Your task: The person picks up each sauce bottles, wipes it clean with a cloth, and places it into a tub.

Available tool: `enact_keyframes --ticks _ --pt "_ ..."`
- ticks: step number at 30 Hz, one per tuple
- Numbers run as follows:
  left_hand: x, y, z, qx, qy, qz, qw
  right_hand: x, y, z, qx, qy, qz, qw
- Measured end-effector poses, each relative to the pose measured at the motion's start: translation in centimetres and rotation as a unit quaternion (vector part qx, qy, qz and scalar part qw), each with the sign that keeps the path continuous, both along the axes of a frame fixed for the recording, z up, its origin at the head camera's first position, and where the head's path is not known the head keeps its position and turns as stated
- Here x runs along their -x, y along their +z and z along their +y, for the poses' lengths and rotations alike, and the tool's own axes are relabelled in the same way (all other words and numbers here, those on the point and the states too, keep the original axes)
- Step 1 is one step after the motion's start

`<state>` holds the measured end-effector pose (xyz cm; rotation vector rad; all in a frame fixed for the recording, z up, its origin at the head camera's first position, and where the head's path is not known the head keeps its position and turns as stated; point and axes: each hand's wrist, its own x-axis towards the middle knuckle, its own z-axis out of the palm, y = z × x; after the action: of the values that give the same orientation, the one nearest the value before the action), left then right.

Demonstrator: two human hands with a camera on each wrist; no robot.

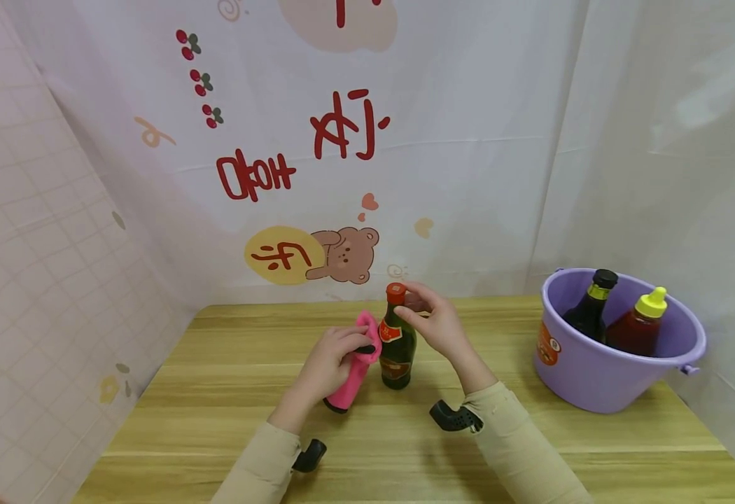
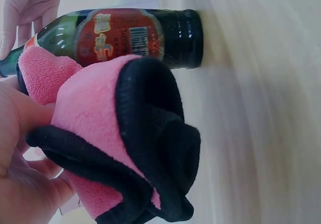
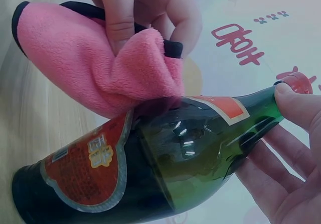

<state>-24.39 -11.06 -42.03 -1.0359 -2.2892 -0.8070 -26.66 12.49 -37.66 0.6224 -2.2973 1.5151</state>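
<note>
Now, left hand point(image 1: 330, 355): my fingers are clamped on the pink cloth point(image 1: 353, 381), gripping its upper part.
Pink cloth: black-trimmed and bunched, held close by the green bottle point(image 1: 397, 350); whether they touch, I cannot tell.
Right hand point(image 1: 438, 323): my fingers are clamped round that bottle's neck, just below the red cap point(image 1: 395, 292).
Green bottle: upright on the bench point(image 1: 216, 420), about midway between its left and right edges, toward the far edge.
Purple bucket point(image 1: 594, 381): near the far right corner, holding a dark bottle point(image 1: 588, 315) and a yellow-capped red bottle point(image 1: 635, 332).
White backdrop point(image 1: 468, 189): beyond the far edge, printed with red characters point(image 1: 339, 126).
</note>
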Motion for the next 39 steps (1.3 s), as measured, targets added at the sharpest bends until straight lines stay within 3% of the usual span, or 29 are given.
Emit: enact_keyframes --ticks 24,32,39 --pt "-0.7 -1.7 0.2 0.024 0.012 0.001 0.9996 -0.3 0.2 0.0 -0.004 -0.002 0.007 1.0" --pt "-0.6 -3.1 0.4 0.064 0.006 0.014 0.9978 -0.2 -0.1 0.0 -0.003 -0.001 0.009 1.0" --pt "-0.6 -3.7 0.5 0.063 0.007 0.01 0.998 -0.2 0.0 0.0 -0.002 0.002 0.018 1.0"
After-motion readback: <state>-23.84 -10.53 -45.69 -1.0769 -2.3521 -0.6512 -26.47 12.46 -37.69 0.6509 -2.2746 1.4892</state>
